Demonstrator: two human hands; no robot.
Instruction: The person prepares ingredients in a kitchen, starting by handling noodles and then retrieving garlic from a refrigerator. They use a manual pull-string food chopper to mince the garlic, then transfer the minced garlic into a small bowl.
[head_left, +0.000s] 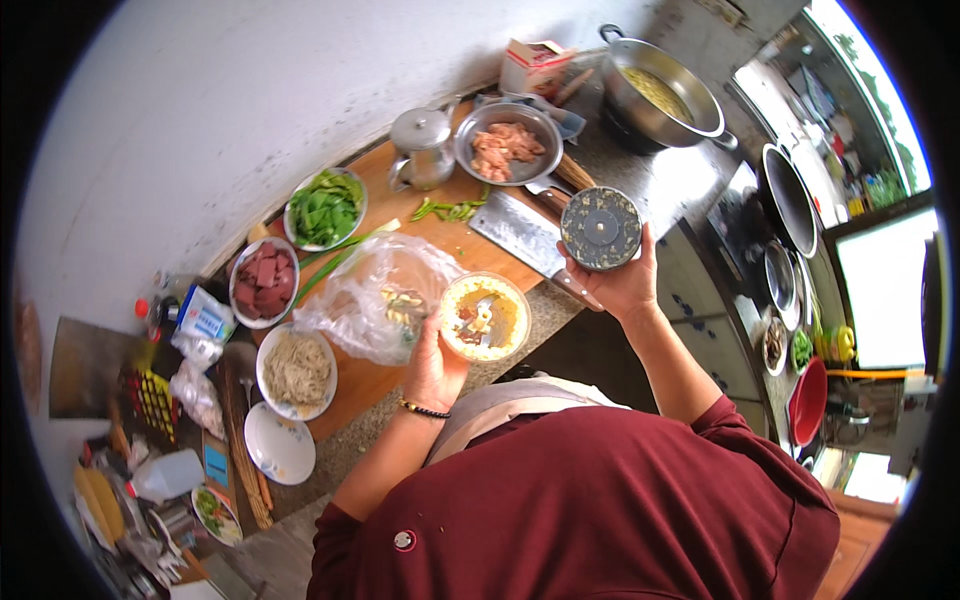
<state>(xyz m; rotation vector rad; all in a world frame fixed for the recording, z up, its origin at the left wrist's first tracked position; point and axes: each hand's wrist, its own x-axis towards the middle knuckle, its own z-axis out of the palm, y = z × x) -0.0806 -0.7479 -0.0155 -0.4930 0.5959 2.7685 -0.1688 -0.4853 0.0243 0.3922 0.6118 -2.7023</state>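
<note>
My left hand (437, 366) holds a round clear chopper bowl (516, 337) with a blade in its middle and chopped pale yellow bits, perhaps garlic, round its inner wall. In my right hand (621, 289) is the round dark lid (601, 229) of the chopper, its underside turned up and flecked with bits. The lid is apart from the bowl. Beneath the hands, a cleaver (519, 234) lies across the wooden board (442, 180), handle towards me. A clear plastic bag (360, 289) with peeled cloves is just left of the bowl.
Left of the bag are bowls of sliced green peppers (325, 208), dark red pieces (264, 279) and pale noodle-like strands (297, 371). A metal bowl of raw meat (508, 146) and a metal pitcher (421, 146) stand behind the cleaver. A large pot (664, 90) is at the back right.
</note>
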